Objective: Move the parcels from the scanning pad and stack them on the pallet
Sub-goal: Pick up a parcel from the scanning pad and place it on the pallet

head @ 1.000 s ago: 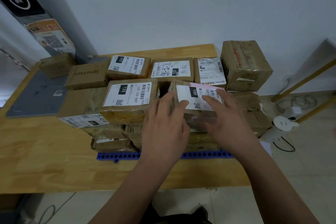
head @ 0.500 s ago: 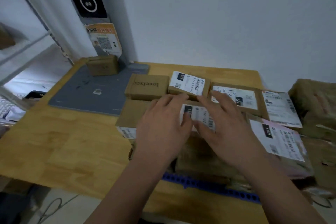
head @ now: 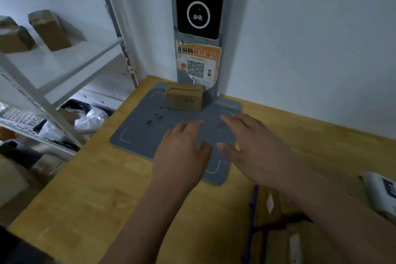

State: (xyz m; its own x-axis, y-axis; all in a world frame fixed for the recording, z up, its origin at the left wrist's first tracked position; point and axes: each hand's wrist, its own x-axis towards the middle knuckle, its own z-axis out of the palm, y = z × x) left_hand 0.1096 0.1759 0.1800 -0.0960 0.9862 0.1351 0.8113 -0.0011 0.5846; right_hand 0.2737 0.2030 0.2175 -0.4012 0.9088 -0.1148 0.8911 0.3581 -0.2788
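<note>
Over the scanning pad [head: 141,133] — left hand [head: 182,152], right hand [head: 255,150], fingers [head: 233,119] apart, empty; parcel [head: 184,98] at far edge

The left grip [head: 182,152] and the right grip [head: 255,150] are shown bare. Both forearms [head: 137,216] are seen uncovered down to the lower frame edge.
</note>
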